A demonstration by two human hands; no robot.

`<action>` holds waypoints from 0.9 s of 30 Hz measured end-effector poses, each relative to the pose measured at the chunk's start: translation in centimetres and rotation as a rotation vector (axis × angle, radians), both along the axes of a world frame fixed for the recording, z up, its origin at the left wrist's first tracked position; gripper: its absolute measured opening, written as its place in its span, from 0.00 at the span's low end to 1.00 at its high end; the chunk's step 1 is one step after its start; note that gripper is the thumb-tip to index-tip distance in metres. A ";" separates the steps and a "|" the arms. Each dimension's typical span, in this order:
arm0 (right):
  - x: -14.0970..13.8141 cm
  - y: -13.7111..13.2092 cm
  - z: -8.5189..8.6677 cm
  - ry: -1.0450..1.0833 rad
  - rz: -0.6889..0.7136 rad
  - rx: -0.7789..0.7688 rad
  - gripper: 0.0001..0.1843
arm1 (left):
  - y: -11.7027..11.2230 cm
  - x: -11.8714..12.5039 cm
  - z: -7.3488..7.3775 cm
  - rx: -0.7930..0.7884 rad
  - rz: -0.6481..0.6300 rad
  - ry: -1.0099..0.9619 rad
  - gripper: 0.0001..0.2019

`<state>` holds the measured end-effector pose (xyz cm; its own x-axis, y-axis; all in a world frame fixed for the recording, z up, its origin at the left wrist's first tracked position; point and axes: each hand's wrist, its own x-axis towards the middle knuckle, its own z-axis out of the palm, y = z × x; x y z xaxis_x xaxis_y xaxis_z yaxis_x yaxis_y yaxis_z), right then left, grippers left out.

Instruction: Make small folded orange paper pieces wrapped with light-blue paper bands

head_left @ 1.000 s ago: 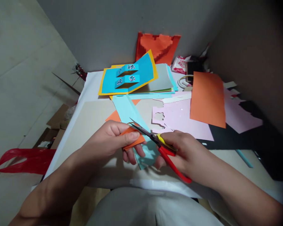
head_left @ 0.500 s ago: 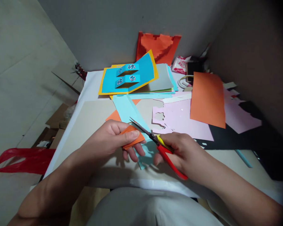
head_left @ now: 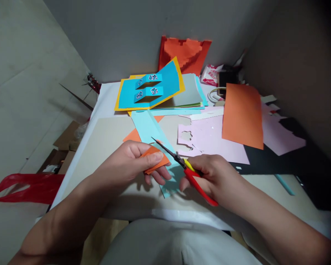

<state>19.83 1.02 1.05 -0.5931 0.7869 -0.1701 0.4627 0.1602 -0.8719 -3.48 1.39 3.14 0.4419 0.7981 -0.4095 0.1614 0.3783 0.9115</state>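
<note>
Between the thumb and fingers of my left hand (head_left: 139, 160) is a small folded piece of orange paper (head_left: 156, 165). My right hand (head_left: 209, 173) grips a pair of scissors (head_left: 194, 180) with red and yellow handles. Their thin dark blades point up and left, close along the upper right edge of the orange paper; whether they touch it I cannot tell. Below both hands, a light blue paper strip (head_left: 149, 127) lies on the table, with an orange scrap partly under it.
A blue and yellow pop-up card (head_left: 127, 94) rests on stacked paper at the back. An orange sheet (head_left: 242, 116) and cut pink paper (head_left: 217, 136) lie right, over a black sheet (head_left: 264, 165). A red card (head_left: 184, 55) leans on the wall. A red plastic bag (head_left: 30, 187) hangs left.
The scissors' handles have shifted slightly upward and closer together. My left hand keeps its hold on the orange paper, with only a tiny shift.
</note>
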 end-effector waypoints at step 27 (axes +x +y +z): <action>-1.8 -0.3 -0.4 0.446 -0.296 -0.184 0.19 | -0.2 1.1 -1.7 -0.143 -0.088 -0.211 0.18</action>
